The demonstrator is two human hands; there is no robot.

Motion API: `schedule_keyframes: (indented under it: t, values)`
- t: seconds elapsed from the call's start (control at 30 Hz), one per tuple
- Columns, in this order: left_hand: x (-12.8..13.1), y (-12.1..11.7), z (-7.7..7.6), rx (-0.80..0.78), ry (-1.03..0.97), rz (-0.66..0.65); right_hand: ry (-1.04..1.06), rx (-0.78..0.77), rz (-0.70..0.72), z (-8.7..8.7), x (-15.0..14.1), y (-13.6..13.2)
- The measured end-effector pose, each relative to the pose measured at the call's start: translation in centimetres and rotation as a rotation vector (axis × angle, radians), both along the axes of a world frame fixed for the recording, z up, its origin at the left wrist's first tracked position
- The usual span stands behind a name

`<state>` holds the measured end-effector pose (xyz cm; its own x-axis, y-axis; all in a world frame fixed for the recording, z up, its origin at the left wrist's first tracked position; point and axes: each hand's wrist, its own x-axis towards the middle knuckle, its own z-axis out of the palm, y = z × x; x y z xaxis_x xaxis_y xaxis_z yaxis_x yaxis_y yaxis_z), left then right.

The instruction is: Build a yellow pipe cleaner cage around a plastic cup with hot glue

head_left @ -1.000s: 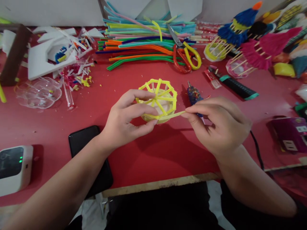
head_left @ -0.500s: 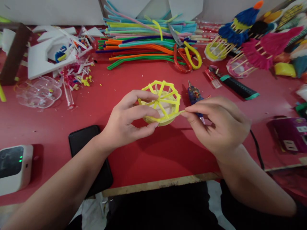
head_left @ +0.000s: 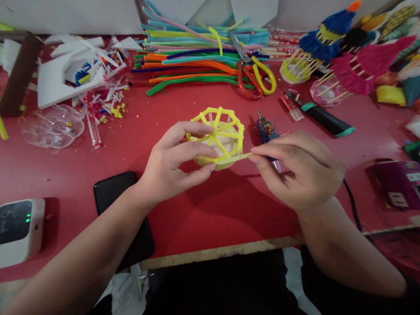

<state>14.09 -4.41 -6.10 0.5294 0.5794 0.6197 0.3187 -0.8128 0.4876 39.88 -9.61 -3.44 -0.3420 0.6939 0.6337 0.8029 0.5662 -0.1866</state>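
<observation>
Red worktop [head_left: 210,218] is spreading across the frame; at centre, the left hand [head_left: 172,159] is holding a yellow spoked piece [head_left: 214,134] with parted fingers, while the right hand [head_left: 300,170], fingers pinched together, is gripping a pale strip's [head_left: 234,159] end.

Shows no readable text, brand or number; bears only faint, illegible marks on the dark face [head_left: 13,221] of the white box [head_left: 23,236] at left.

Dim, diffuse lighting; soft shadows darken the near middle of the worktop [head_left: 197,223]. Pale sheen veils its left side. Wide-angle stretching and softness affect the edges.
</observation>
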Motion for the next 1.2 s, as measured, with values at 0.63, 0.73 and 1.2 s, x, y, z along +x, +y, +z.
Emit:
schedule_keyframes:
  t: [0.63, 0.73, 1.2]
  values:
    - [0.02, -0.09, -0.13, 0.047, 0.004, 0.010, 0.086, 0.013, 0.047, 0.09, -0.10, -0.07]
    - [0.17, -0.09, -0.08, 0.051, -0.025, -0.026, 0.113, 0.032, 0.087, -0.01, 0.01, 0.12]
    - [0.19, 0.09, 0.03, 0.044, -0.029, -0.115, 0.098, 0.014, 0.123, 0.14, 0.19, 0.46]
